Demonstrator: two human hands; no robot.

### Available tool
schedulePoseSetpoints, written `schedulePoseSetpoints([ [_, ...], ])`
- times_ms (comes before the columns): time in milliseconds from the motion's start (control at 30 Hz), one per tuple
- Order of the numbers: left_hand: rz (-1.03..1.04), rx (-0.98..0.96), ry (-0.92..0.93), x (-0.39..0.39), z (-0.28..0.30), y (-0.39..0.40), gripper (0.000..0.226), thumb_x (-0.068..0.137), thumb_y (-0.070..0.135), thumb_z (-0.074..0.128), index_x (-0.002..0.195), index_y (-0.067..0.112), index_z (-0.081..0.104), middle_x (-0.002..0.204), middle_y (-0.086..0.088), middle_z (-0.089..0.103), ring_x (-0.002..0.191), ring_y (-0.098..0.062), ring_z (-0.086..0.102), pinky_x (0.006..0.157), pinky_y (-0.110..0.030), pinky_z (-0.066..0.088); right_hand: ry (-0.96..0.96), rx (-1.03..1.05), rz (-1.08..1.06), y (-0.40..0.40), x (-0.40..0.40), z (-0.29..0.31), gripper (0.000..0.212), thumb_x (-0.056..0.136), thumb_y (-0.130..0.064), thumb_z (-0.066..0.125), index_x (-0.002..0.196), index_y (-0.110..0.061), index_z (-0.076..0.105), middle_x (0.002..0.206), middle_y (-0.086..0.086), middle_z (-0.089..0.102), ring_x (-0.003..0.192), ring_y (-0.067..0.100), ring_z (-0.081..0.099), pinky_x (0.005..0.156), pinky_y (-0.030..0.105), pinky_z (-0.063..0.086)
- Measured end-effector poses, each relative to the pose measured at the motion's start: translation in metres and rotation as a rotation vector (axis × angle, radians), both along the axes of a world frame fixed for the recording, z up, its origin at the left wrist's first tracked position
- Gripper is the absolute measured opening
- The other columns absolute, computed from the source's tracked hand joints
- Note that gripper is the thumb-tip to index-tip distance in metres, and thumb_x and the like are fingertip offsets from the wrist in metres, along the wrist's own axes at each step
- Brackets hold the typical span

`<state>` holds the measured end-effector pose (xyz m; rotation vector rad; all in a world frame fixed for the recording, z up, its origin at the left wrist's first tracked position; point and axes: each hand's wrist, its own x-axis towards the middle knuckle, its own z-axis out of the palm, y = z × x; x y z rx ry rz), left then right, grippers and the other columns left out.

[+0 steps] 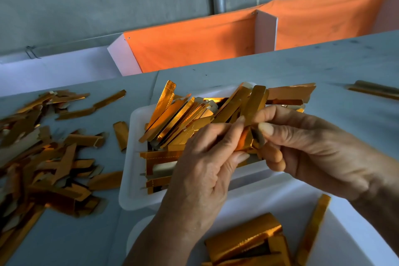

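Note:
Both my hands hold one gold foil card strip (253, 112) above a white tray (135, 179). My left hand (207, 164) pinches its lower folded end between thumb and fingers. My right hand (311, 147) grips the same end from the right, thumb on top. The strip's upper part rises behind my fingers. The tray is heaped with several more flat gold strips (179, 123).
A loose pile of gold strips (43, 153) covers the table at left. A second white tray (354, 231) at the near edge holds folded gold pieces (246, 242) and one strip (313, 229). Another strip (373, 89) lies far right. Orange cloth bins (194, 43) stand behind the table.

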<state>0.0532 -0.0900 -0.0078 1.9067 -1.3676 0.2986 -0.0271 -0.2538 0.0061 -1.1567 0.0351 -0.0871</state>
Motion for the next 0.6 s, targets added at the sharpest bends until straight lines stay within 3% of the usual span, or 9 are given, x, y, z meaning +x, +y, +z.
schedulePoseSetpoints([
  [167, -0.014, 0.004, 0.014, -0.001, -0.002, -0.001, 0.048, 0.091, 0.029, 0.046, 0.134, 0.009, 0.051, 0.11, -0.001, 0.058, 0.098, -0.019, 0.058, 0.079, -0.033, 0.053, 0.033, -0.12, -0.078, 0.004, 0.002, -0.001, 0.022, 0.062, -0.01, 0.084, 0.074, -0.012, 0.065, 0.057, 0.008, 0.05, 0.042, 0.012, 0.047, 0.041, 0.018, 0.042],
  [367, -0.011, 0.015, 0.038, 0.0, -0.002, -0.002, 0.047, 0.09, 0.026, 0.049, 0.133, 0.008, 0.053, 0.109, -0.001, 0.059, 0.103, -0.018, 0.056, 0.084, -0.033, 0.05, 0.037, -0.137, -0.162, 0.009, 0.004, -0.001, 0.024, 0.059, -0.015, 0.077, 0.074, -0.009, 0.059, 0.055, 0.01, 0.047, 0.037, 0.012, 0.044, 0.037, 0.019, 0.039],
  [600, -0.027, 0.011, 0.082, 0.001, -0.002, 0.001, 0.047, 0.091, 0.029, 0.048, 0.134, 0.01, 0.052, 0.111, 0.002, 0.057, 0.104, -0.013, 0.055, 0.086, -0.017, 0.045, 0.016, -0.054, -0.202, 0.016, 0.006, -0.002, 0.023, 0.06, -0.009, 0.067, 0.078, -0.008, 0.053, 0.053, 0.006, 0.039, 0.034, 0.009, 0.038, 0.034, 0.019, 0.034],
])
